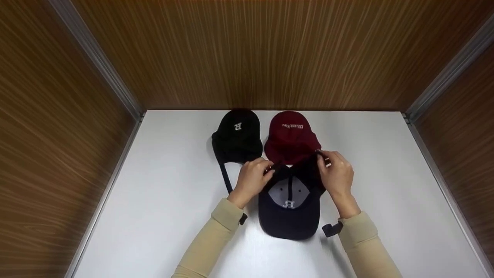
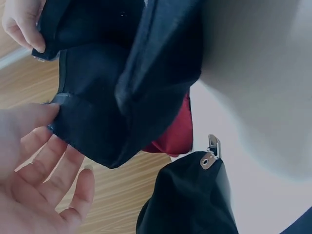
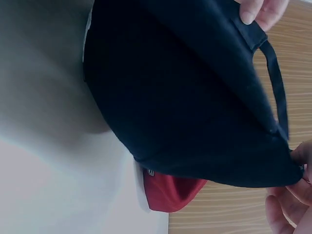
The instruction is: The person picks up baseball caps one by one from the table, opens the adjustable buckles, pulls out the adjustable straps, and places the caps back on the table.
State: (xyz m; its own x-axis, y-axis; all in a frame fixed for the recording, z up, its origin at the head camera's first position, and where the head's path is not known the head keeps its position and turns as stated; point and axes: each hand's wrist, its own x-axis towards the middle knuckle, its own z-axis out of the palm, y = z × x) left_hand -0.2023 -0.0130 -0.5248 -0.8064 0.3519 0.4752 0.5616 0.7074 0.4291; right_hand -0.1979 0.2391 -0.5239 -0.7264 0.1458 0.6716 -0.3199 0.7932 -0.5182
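Observation:
A navy baseball cap (image 1: 289, 226) lies with its brim toward me and its inside facing up, showing a pale front lining. My left hand (image 1: 252, 179) pinches the left end of its rear edge between thumb and fingers. On the other side, my right hand (image 1: 336, 173) pinches the right end of that edge. A thin back strap (image 3: 276, 83) hangs between the two held ends in the right wrist view; whether it is fastened is not clear. The raised back of the cap partly covers the dark red cap (image 1: 291, 135) behind it.
Left of the red cap is a black cap (image 1: 239, 133) with a white letter, its loose strap (image 1: 225, 177) trailing toward my left wrist. A metal buckle (image 2: 210, 156) shows on it. Wood-patterned panels (image 1: 247, 54) enclose the white table (image 1: 166, 185) at back and sides.

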